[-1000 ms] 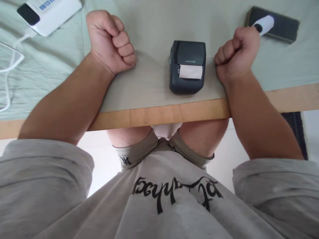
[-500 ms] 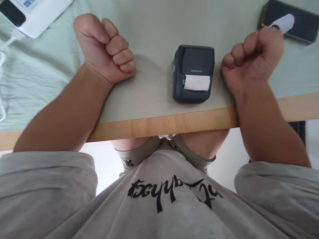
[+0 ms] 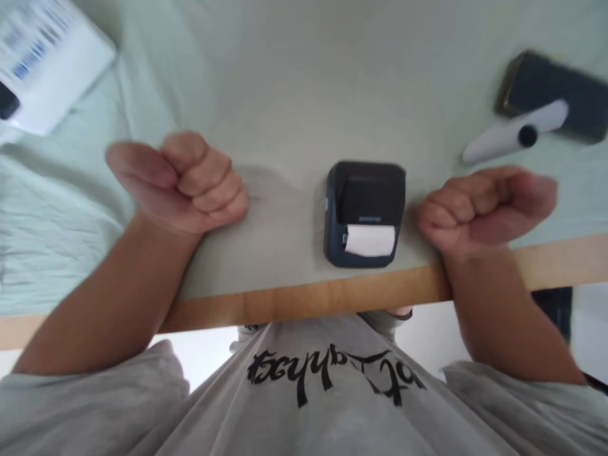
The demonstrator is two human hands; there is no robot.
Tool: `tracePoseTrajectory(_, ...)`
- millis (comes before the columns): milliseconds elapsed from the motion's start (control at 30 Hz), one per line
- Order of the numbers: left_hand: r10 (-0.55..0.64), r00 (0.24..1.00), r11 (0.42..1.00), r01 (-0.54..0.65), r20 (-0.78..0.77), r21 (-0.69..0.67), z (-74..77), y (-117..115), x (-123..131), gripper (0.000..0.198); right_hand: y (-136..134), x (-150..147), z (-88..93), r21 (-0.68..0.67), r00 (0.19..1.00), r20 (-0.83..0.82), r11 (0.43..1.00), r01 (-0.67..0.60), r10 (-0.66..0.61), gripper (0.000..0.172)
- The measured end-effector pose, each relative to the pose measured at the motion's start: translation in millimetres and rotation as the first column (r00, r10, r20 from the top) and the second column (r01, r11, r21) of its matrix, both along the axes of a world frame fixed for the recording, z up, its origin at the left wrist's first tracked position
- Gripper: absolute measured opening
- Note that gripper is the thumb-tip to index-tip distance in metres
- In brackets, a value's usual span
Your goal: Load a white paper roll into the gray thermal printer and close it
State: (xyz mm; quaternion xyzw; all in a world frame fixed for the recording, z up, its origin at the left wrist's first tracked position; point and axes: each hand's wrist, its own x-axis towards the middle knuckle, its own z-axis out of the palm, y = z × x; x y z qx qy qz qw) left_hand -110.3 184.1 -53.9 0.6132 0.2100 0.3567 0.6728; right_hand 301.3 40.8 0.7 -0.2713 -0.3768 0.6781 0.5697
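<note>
Label printer (image 3: 365, 196) with white paper (image 3: 370, 240) in its slot sits on a green-covered tabletop (image 3: 285, 76) between left hand (image 3: 180, 183) and right hand (image 3: 484, 209), both curled into fists.

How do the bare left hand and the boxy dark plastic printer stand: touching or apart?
Apart. The head view shows a stretch of grey-green cloth between the left hand and the printer.

Resting L hand (image 3: 185, 190) & R hand (image 3: 484, 206), both curled, on bench (image 3: 285, 95), flanking dk printer (image 3: 368, 190) w/ wht paper strip (image 3: 370, 240), closer w/ R hand. Seeing wht gadget (image 3: 498, 139) just beyond R hand, partly over dk block (image 3: 558, 79); also wht device (image 3: 61, 79), upper L.
</note>
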Motion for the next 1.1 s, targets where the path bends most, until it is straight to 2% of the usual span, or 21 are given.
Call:
tracePoseTrajectory(33, -0.122, 0.980, 0.981, 0.143, 0.157, -0.130, 3.0, -2, 2, 0.080, -1, -1, -1.7, -0.002, 1.000, -0.013, 1.000, -0.008, 0.008, 0.083)
tracePoseTrajectory(67, -0.218, 0.949, 0.946, 0.263, 0.228, -0.191, 5.8, -3, 3, 0.079, -1, 0, -4.2, 0.000, 0.999, -0.028, 1.000, -0.018, 0.018, 0.079)
tracePoseTrajectory(133, -0.301, 0.901, 0.880, 0.388, 0.311, -0.273, 9.6, -4, 4, 0.079, -1, 3, -11.5, -0.009, 0.998, -0.058, 1.000, -0.023, 0.022, 0.073)
tracePoseTrajectory(200, -0.296, 0.906, 0.871, 0.386, 0.301, -0.305, 11.0, -2, 3, 0.081, 1, 10, -20.4, -0.020, 0.996, -0.083, 1.000, -0.022, 0.020, 0.068)
tracePoseTrajectory(300, -0.284, 0.919, 0.863, 0.369, 0.272, -0.346, 11.2, 0, 1, 0.084, 9, 25, -31.9, 0.061, 0.965, -0.219, 0.989, -0.138, 0.148, 0.063)
tracePoseTrajectory(367, -0.343, 0.888, 0.819, 0.443, 0.307, -0.364, 12.2, 1, 3, 0.081, 13, 35, -35.2, 0.113, 0.923, -0.306, 0.971, -0.210, 0.236, 0.061)
tracePoseTrajectory(467, -0.412, 0.826, 0.768, 0.542, 0.383, -0.342, 15.0, -1, 9, 0.073, 16, 45, -34.1, 0.105, 0.914, -0.336, 0.974, -0.202, 0.226, 0.065)
tracePoseTrajectory(600, -0.414, 0.828, 0.767, 0.541, 0.378, -0.345, 16.5, -7, 19, 0.067, 16, 43, -29.4, 0.104, 0.916, -0.338, 0.976, -0.192, 0.216, 0.065)
tracePoseTrajectory(767, -0.387, 0.867, 0.790, 0.487, 0.312, -0.372, 18.0, -10, 20, 0.070, 17, 33, -25.6, 0.246, 0.922, -0.239, 0.938, -0.245, 0.303, 0.061)
tracePoseTrajectory(900, -0.376, 0.880, 0.805, 0.465, 0.290, -0.368, 18.8, -9, 21, 0.072, 18, 37, -22.6, 0.284, 0.925, -0.213, 0.926, -0.249, 0.314, 0.059)
tracePoseTrajectory(967, -0.394, 0.868, 0.806, 0.484, 0.302, -0.340, 17.4, -9, 23, 0.071, 20, 42, -20.1, 0.356, 0.896, -0.211, 0.885, -0.302, 0.391, 0.060)
tracePoseTrajectory(1067, -0.409, 0.857, 0.810, 0.500, 0.314, -0.307, 14.0, -9, 25, 0.067, 15, 49, -14.6, 0.437, 0.795, -0.167, 0.766, -0.471, 0.584, 0.061)
tracePoseTrajectory(1100, -0.409, 0.859, 0.814, 0.496, 0.308, -0.303, 12.8, -9, 26, 0.066, 9, 49, -12.6, 0.434, 0.774, -0.167, 0.751, -0.498, 0.611, 0.062)
